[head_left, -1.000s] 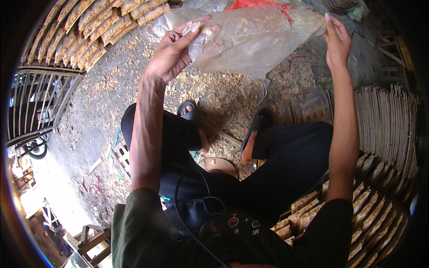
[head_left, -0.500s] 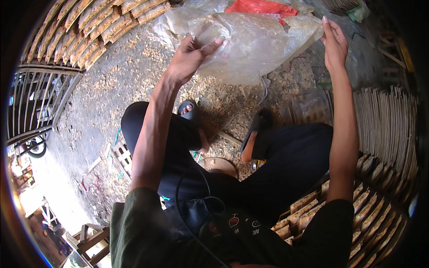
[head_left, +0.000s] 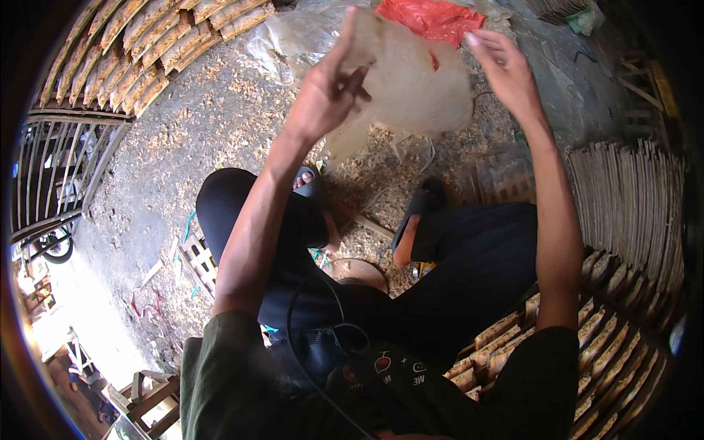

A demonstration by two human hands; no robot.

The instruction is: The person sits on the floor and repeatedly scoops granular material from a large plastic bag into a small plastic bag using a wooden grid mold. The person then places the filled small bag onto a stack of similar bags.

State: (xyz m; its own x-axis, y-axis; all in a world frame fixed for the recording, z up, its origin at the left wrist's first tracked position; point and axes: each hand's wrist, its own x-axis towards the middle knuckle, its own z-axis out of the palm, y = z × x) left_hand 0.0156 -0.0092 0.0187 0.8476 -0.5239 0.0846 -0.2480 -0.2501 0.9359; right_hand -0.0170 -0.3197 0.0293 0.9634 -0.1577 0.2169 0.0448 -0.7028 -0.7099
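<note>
At twelve o'clock the left hand [head_left: 326,92] pinches the bag [head_left: 411,81] between its fingers while the right hand [head_left: 506,70] hovers spread beside it; it looks light, limp and slippery, best gripped at an edge.

An outdoor woodworking yard, rough and informal. Sawdust-strewn dirt ground [head_left: 213,125] across the frame's middle; stacked wooden slats [head_left: 147,44] at upper left, more bundled slats [head_left: 631,220] along the right edge; small wooden frames [head_left: 147,392] at lower left.
</note>
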